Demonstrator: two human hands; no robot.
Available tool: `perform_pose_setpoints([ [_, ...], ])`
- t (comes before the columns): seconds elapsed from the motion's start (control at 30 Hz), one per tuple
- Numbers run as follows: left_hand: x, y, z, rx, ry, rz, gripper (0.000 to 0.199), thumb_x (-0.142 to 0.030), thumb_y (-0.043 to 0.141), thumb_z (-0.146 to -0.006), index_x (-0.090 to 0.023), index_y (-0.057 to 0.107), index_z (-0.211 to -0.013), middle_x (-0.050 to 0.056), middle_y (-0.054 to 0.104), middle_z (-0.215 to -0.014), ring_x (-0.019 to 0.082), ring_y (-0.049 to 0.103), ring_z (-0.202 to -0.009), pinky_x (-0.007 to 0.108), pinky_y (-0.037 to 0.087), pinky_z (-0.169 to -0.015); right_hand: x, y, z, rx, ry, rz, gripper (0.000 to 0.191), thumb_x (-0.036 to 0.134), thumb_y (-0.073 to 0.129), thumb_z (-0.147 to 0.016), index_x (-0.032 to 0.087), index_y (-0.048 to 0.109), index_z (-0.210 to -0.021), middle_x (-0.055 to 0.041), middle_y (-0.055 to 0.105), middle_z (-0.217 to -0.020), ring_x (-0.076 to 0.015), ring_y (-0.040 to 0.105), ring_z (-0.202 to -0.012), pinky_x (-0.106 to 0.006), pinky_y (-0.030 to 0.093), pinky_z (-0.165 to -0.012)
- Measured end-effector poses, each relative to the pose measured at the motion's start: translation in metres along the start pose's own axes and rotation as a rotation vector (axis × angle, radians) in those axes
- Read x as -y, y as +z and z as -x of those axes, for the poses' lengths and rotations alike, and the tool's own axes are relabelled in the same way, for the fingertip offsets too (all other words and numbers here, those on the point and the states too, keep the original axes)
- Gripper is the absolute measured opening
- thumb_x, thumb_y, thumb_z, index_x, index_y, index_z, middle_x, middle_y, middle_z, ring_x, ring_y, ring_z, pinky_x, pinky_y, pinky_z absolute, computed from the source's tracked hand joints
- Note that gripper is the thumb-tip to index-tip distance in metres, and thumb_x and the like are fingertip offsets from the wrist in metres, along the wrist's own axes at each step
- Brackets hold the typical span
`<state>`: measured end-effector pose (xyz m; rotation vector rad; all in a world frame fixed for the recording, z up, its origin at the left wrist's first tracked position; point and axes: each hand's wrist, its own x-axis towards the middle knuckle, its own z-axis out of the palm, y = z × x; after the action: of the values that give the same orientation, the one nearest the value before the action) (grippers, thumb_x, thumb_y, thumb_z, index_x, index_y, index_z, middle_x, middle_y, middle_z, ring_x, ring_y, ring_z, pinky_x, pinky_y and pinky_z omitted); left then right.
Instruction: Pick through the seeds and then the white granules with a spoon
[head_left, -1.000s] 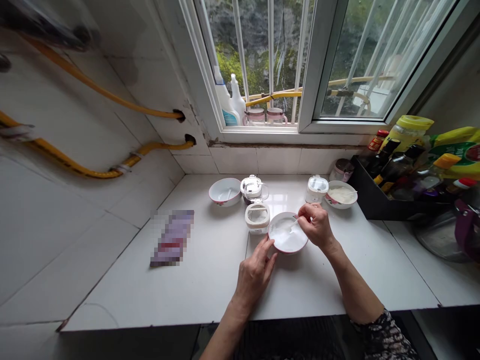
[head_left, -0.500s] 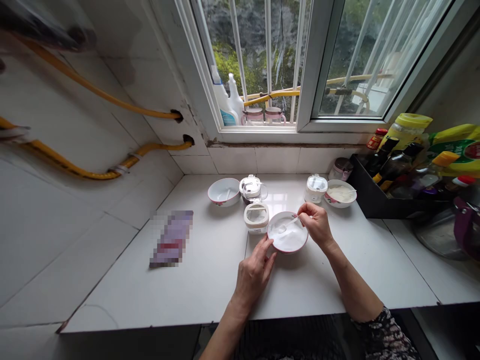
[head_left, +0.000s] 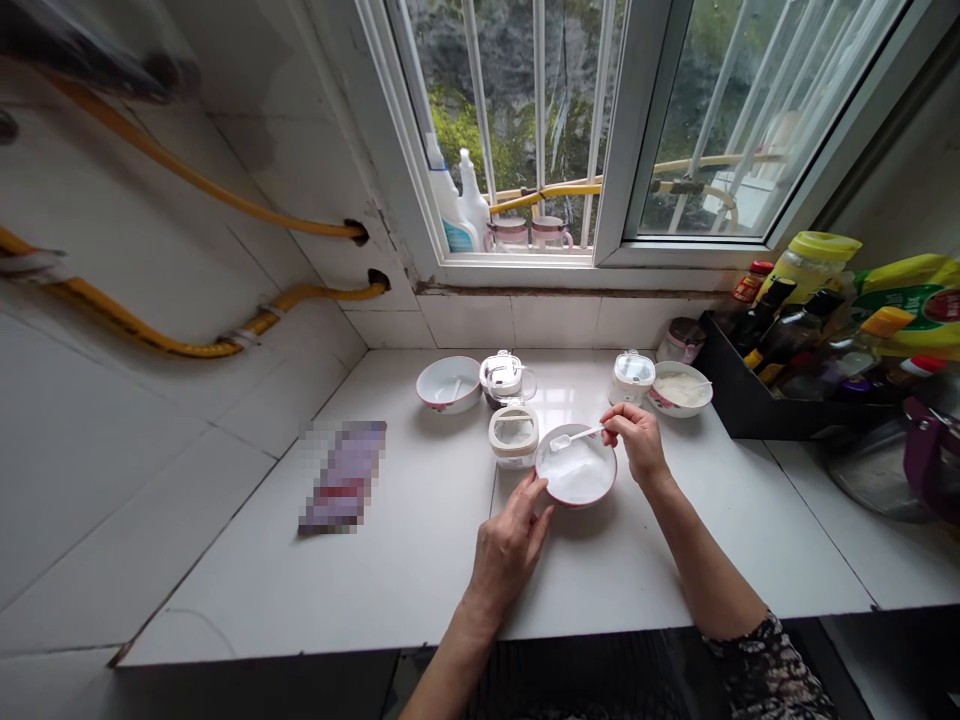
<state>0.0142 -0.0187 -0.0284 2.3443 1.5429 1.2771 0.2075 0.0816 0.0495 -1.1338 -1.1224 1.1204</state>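
My right hand pinches the handle of a small white spoon, whose bowl is over the far left part of a bowl of white powder. Against the bowl's near left rim rest the fingers of my left hand, its thumb apart. A clear square jar with a cream-rimmed lid stands just left of the bowl. Behind that jar is another lidded jar, beside a white bowl with a spoon in it. Further right, a third jar stands next to a bowl of pale grains.
A purple packet, pixelated, lies on the left of the white counter. At the right, a black bin holds several bottles, with a glass lid near it. The window is behind the counter.
My right hand has lifted the spoon from the powder and shifted slightly right and away from me. My left hand stays at the rim.
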Motion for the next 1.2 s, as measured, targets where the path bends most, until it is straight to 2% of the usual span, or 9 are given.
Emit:
perform_pose_setpoints([
  [0.2,-0.001,0.0,0.0,-0.002,0.004,0.01,0.031,-0.023,0.048,-0.099,-0.021,0.051,-0.13,0.014,0.065,-0.13,0.019,0.075,-0.086,0.026,0.061,-0.069,0.003,0.015,0.002,-0.005,-0.005,-0.049,0.006,0.024,0.06,-0.061,0.019,0.062,-0.063,0.0005,0.061,-0.047,-0.0127,0.049,-0.048,-0.027,0.041,-0.052],
  [0.33,-0.001,0.0,-0.001,-0.003,0.004,0.007,0.031,-0.023,0.048,-0.099,-0.021,0.052,-0.129,0.014,0.065,-0.13,0.019,0.075,-0.087,0.025,0.061,-0.067,0.001,0.031,0.006,0.022,-0.141,0.028,0.008,0.027,0.06,-0.072,0.019,0.061,-0.076,-0.0014,0.067,-0.059,-0.016,0.06,-0.058,-0.03,0.047,-0.06],
  [0.47,-0.001,-0.001,-0.001,-0.011,0.02,0.004,0.032,-0.022,0.049,-0.098,-0.021,0.051,-0.131,0.013,0.064,-0.132,0.019,0.074,-0.088,0.024,0.061,-0.067,-0.006,0.041,0.014,0.059,-0.467,0.316,0.007,0.025,0.055,-0.087,0.021,0.061,-0.087,-0.0041,0.071,-0.074,-0.0195,0.066,-0.073,-0.034,0.05,-0.074],
  [0.6,-0.001,0.0,-0.002,-0.035,0.044,-0.001,0.032,-0.02,0.048,-0.098,-0.02,0.051,-0.13,0.013,0.065,-0.13,0.018,0.074,-0.088,0.024,0.061,-0.067,-0.01,0.044,0.018,0.166,-0.907,0.618,0.017,0.014,0.048,-0.092,0.021,0.063,-0.087,-0.0043,0.071,-0.072,-0.0195,0.063,-0.069,-0.038,0.048,-0.078],
  [0.67,-0.001,0.0,-0.002,-0.04,0.047,0.002,0.031,-0.021,0.048,-0.099,-0.019,0.051,-0.13,0.014,0.065,-0.13,0.018,0.074,-0.087,0.024,0.061,-0.067,-0.008,0.042,0.018,0.159,-0.984,0.64,0.018,0.012,0.048,-0.091,0.021,0.063,-0.087,-0.0038,0.071,-0.072,-0.019,0.062,-0.066,-0.038,0.047,-0.077],
  [0.73,-0.002,-0.001,-0.002,-0.035,0.043,0.007,0.031,-0.021,0.048,-0.099,-0.019,0.051,-0.129,0.014,0.064,-0.131,0.018,0.075,-0.085,0.024,0.06,-0.067,-0.005,0.036,0.017,0.09,-0.926,0.603,0.015,0.012,0.051,-0.089,0.021,0.063,-0.088,-0.0032,0.071,-0.073,-0.0193,0.063,-0.068,-0.037,0.048,-0.077],
  [0.83,-0.003,-0.001,-0.002,-0.028,0.035,0.009,0.03,-0.021,0.048,-0.099,-0.02,0.051,-0.129,0.013,0.065,-0.131,0.017,0.075,-0.084,0.024,0.06,-0.066,-0.001,0.021,0.014,-0.018,-0.699,0.498,0.011,0.015,0.054,-0.084,0.021,0.063,-0.084,-0.0006,0.068,-0.068,-0.0187,0.063,-0.066,-0.034,0.049,-0.072],
  [0.97,-0.002,-0.002,-0.002,-0.022,0.029,0.004,0.031,-0.021,0.049,-0.099,-0.021,0.05,-0.13,0.013,0.065,-0.131,0.018,0.075,-0.085,0.024,0.061,-0.067,0.0,0.001,0.01,-0.07,-0.5,0.46,0.009,0.018,0.053,-0.073,0.022,0.06,-0.069,0.0014,0.062,-0.06,-0.0161,0.056,-0.058,-0.028,0.045,-0.059],
  [1.2,-0.002,0.0,-0.001,-0.028,0.039,-0.012,0.03,-0.023,0.049,-0.099,-0.019,0.051,-0.129,0.015,0.066,-0.129,0.019,0.075,-0.088,0.025,0.061,-0.068,-0.004,0.009,0.013,0.09,-0.442,0.587,0.011,0.018,0.049,-0.066,0.021,0.056,-0.057,0.0019,0.057,-0.052,-0.0133,0.048,-0.053,-0.027,0.039,-0.058],
])
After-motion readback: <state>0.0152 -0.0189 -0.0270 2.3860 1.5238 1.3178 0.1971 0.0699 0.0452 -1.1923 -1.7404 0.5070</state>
